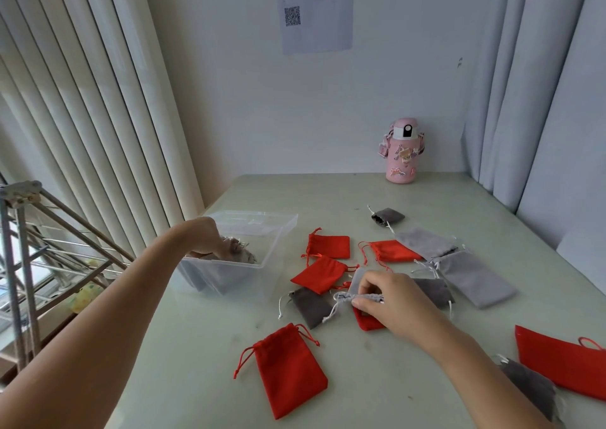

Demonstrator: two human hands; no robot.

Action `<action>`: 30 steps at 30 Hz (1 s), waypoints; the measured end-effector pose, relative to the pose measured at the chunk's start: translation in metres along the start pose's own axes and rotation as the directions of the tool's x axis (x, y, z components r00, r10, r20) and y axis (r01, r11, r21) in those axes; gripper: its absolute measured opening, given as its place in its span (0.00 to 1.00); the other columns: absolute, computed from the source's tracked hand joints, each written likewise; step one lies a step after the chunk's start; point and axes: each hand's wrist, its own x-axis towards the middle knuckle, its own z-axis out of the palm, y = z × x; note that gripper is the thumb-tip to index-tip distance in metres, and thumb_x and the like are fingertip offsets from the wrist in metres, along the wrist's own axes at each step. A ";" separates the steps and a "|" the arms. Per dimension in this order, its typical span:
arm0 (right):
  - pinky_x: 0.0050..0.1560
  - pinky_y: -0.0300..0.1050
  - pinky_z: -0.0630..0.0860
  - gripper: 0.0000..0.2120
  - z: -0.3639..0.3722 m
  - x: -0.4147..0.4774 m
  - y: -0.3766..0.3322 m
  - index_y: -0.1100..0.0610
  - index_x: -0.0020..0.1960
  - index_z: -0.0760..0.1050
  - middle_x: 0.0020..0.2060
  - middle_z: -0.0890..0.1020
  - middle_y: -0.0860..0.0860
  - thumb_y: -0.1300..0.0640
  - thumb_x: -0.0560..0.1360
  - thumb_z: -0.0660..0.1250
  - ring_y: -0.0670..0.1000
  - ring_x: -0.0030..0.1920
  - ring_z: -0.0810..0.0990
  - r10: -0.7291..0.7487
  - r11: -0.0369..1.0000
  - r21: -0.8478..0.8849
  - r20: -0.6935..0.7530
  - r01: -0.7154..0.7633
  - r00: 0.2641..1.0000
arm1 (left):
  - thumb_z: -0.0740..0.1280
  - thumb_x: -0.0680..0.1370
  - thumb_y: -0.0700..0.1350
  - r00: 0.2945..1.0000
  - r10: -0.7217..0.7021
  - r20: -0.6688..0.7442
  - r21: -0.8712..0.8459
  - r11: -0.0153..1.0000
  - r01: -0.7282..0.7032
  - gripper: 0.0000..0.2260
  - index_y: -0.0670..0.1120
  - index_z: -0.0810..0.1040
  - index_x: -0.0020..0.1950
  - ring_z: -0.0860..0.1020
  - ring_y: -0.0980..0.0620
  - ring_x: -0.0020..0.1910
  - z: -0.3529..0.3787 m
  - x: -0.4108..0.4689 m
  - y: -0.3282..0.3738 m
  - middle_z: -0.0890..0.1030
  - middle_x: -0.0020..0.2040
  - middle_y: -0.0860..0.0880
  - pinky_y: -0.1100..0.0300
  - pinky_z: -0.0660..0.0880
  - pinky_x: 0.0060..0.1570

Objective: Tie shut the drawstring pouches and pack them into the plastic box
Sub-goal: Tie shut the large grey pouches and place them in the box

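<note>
A clear plastic box [269, 231] stands at the table's left. My left hand [210, 241] reaches down into it and its fingers hold a grey pouch [241, 253] lying inside. My right hand [390, 300] rests over the middle pile and pinches the gathered neck of a light grey pouch [355, 289]. Under that hand lies a small red pouch [367, 322]. Around it lie several red and grey drawstring pouches: a large red one [288, 369] in front, a dark grey one [310, 305], two red ones [328, 246] behind.
A pink bottle [401, 153] stands at the back by the wall. Long light grey pouches [472, 277] lie to the right, a big red pouch [564, 363] at the right edge. A metal rack [29, 248] stands left of the table. Curtains hang on both sides.
</note>
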 end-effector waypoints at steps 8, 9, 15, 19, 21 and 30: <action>0.37 0.35 0.69 0.08 0.000 0.000 0.003 0.54 0.39 0.74 0.30 0.76 0.44 0.53 0.74 0.69 0.38 0.36 0.74 0.032 0.999 -0.001 -0.038 -0.032 0.999 | 0.70 0.73 0.52 0.990 0.046 -0.133 0.268 0.963 -0.009 0.17 0.43 0.71 0.31 0.68 0.51 0.32 0.013 0.009 -0.004 0.68 0.28 0.50 0.63 0.59 0.25; 0.37 0.34 0.69 0.08 0.000 0.000 0.003 0.54 0.39 0.74 0.30 0.76 0.43 0.54 0.75 0.69 0.36 0.37 0.74 0.029 1.000 0.001 -0.042 -0.029 0.999 | 0.70 0.73 0.52 0.988 0.066 -0.138 0.282 0.959 -0.024 0.17 0.43 0.71 0.31 0.67 0.51 0.33 0.014 0.011 -0.006 0.67 0.28 0.50 0.63 0.58 0.25; 0.39 0.28 0.67 0.06 -0.002 0.004 0.007 0.52 0.41 0.73 0.34 0.76 0.39 0.60 0.75 0.68 0.43 0.37 0.74 -0.030 0.999 0.007 -0.240 0.032 0.970 | 0.67 0.72 0.41 0.971 0.147 -0.186 0.333 0.940 -0.078 0.06 0.41 0.78 0.37 0.70 0.47 0.35 0.014 0.012 -0.013 0.74 0.35 0.45 0.61 0.63 0.29; 0.43 0.27 0.68 0.02 -0.007 0.006 0.006 0.58 0.44 0.75 0.38 0.78 0.45 0.61 0.76 0.66 0.43 0.41 0.74 -0.048 0.992 0.074 -0.501 0.098 0.864 | 0.75 0.70 0.42 0.948 0.161 -0.275 0.134 0.983 -0.128 0.07 0.43 0.79 0.42 0.75 0.47 0.41 -0.001 -0.008 0.003 0.79 0.41 0.46 0.61 0.69 0.39; 0.44 0.26 0.68 0.02 -0.014 0.004 0.002 0.58 0.47 0.75 0.40 0.79 0.46 0.60 0.77 0.64 0.41 0.43 0.75 -0.056 0.981 0.109 -0.626 0.159 0.778 | 0.75 0.70 0.46 0.886 0.235 -0.400 0.054 0.971 -0.233 0.11 0.44 0.77 0.47 0.73 0.50 0.42 -0.006 -0.028 0.021 0.78 0.45 0.47 0.59 0.68 0.42; 0.39 0.27 0.70 0.02 -0.031 0.004 -0.011 0.55 0.45 0.80 0.35 0.82 0.40 0.59 0.75 0.69 0.36 0.38 0.78 0.224 0.734 0.665 -0.430 0.139 0.875 | 0.77 0.66 0.48 0.780 0.578 -0.239 -0.572 0.566 -0.594 0.18 0.53 0.78 0.53 0.74 0.58 0.35 0.042 -0.102 0.104 0.79 0.41 0.53 0.70 0.70 0.36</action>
